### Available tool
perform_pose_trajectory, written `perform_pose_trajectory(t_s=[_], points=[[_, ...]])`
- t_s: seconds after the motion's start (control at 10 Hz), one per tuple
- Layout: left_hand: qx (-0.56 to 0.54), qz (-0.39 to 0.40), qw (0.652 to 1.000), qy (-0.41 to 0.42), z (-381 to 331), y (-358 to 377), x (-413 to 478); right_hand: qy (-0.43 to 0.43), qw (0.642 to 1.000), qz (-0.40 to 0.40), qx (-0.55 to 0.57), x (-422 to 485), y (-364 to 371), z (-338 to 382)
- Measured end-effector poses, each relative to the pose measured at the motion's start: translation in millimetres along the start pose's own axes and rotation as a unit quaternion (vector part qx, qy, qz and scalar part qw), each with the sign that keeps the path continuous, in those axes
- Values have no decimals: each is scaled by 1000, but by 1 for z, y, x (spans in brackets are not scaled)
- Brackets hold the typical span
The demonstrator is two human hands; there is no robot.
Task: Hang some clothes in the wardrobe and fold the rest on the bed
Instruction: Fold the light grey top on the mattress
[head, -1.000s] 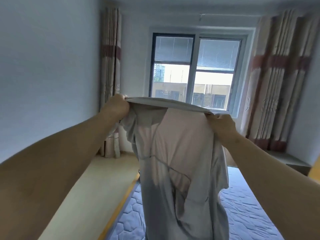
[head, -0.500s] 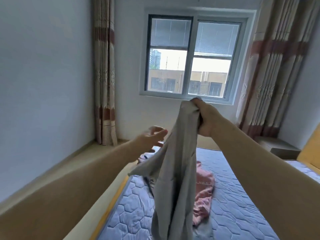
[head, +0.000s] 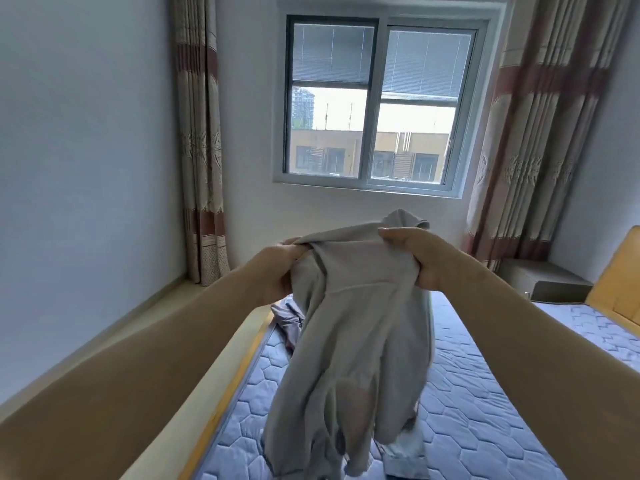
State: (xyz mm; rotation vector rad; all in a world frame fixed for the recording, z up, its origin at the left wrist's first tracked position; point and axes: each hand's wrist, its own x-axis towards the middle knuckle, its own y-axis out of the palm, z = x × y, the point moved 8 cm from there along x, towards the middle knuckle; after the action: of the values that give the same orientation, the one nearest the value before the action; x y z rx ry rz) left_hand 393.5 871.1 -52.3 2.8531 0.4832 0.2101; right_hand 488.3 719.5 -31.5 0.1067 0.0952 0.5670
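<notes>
A light grey shirt [head: 356, 341] hangs in the air over the bed [head: 485, 393], bunched and drooping toward the quilted blue mattress. My left hand [head: 280, 268] grips its upper left part. My right hand [head: 415, 254] grips the upper right part, with a bit of fabric sticking up behind the fingers. Behind the shirt, another grey garment [head: 289, 318] lies crumpled on the mattress near its left edge. The wardrobe is out of view.
A window [head: 381, 102] faces me, with patterned curtains [head: 199, 143] on both sides. A bedside cabinet [head: 543, 282] stands at the right by the yellow headboard [head: 620, 275]. A strip of pale floor [head: 166, 323] runs between the left wall and the bed.
Half a second ago only my right hand held the shirt, with my left hand open beside it. Now my left hand has taken hold too, and the shirt sits lower.
</notes>
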Motion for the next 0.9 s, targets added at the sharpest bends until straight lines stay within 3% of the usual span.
perform_pose_trajectory(t_s=[0.1, 0.2, 0.3, 0.4, 0.5, 0.6, 0.7, 0.8, 0.9], points=[[147, 76, 985, -53, 36, 22, -5, -36, 997, -7, -68, -2, 10, 13], [268, 97, 954, -88, 76, 54, -23, -116, 961, 155, -200, -20, 69, 28], [360, 14, 930, -66, 78, 54, -7, -138, 905, 247, -318, -37, 104, 24], [390, -63, 918, -44, 56, 35, 10, -144, 882, 269, -359, -44, 102, 23], [432, -40, 901, -12, 34, 28, 8, -178, 903, 152, -359, -30, 68, 30], [522, 140, 839, -69, 54, 48, -20, -246, 896, 26, -370, -19, 36, 36], [520, -80, 830, 184, -12, 39, -17, -250, 893, 20, -374, -18, 36, 25], [504, -105, 838, 183, -15, 36, -10, -248, 901, 29, -353, -15, 46, 18], [368, 7, 928, 55, 14, 39, -3, -255, 921, 5, -293, -15, 46, 21]])
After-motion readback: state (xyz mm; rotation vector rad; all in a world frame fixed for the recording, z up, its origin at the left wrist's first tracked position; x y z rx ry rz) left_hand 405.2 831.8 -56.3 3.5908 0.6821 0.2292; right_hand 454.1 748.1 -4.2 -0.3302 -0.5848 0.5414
